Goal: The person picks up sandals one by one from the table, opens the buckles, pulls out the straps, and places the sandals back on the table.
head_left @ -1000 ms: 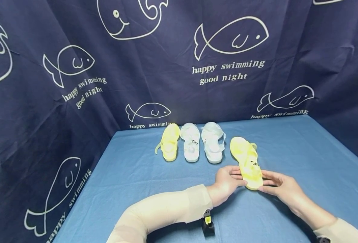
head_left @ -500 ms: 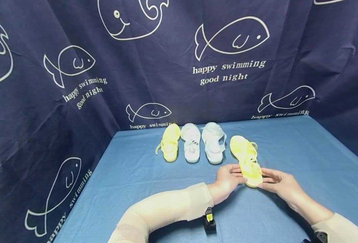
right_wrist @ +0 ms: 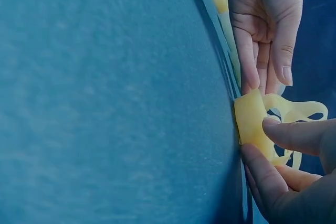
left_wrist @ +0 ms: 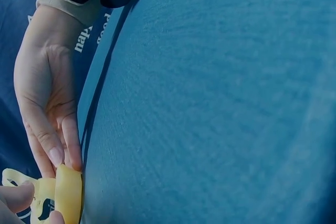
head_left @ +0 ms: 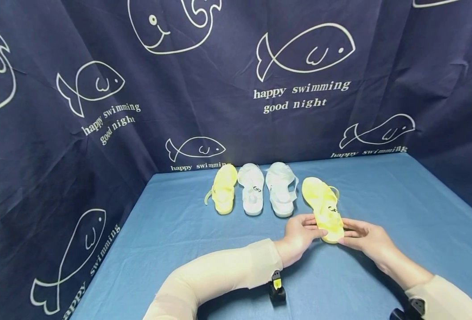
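A yellow strappy sandal [head_left: 330, 222] lies on the blue cloth with its toe pointing away, turned slightly left. My left hand [head_left: 301, 235] grips the left side of its heel, thumb at the top edge. On the opposite side, my right hand [head_left: 369, 240] pinches the heel between thumb and fingers. The right wrist view shows the sandal's heel end [right_wrist: 250, 115] low against the cloth, a hand on either side and the thin straps standing up. Left of it stand a pale blue sandal [head_left: 281, 189], another pale blue sandal [head_left: 252, 189] and a yellow sandal [head_left: 224, 191].
Blue cloth [head_left: 171, 235] covers the table. A navy curtain [head_left: 236, 111] with white fish drawings hangs behind and along both sides. The three sandals on the left stand close together in a row near the back edge. A black device [head_left: 276, 291] is strapped to my left wrist.
Both hands have slid the right-hand yellow sandal a little way away from me, towards the row. The other three sandals keep their places.
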Demonstrator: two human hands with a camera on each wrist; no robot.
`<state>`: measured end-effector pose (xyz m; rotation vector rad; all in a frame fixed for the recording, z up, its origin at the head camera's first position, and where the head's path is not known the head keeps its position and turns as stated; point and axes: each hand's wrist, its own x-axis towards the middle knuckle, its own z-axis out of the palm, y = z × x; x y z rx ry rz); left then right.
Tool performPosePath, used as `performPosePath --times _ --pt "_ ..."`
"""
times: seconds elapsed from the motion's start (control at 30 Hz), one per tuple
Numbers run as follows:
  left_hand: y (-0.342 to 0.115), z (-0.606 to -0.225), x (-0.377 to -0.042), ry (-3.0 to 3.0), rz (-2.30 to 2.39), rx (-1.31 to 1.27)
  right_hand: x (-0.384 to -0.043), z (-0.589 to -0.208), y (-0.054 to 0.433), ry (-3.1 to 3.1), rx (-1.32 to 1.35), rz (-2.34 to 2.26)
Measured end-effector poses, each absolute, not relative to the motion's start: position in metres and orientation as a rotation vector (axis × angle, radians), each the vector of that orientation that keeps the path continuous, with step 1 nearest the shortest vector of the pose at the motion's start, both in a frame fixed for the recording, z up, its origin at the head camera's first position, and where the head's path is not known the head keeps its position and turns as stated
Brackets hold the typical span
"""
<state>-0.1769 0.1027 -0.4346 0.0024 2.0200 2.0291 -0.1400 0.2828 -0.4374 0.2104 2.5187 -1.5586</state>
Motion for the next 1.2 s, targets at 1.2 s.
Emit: performPosePath --times 1.2 --pt "0.106 -0.441 -0.212 1.988 2.094 -0.001 -0.176 -0.442 0.272 2.546 0.245 -1.645"
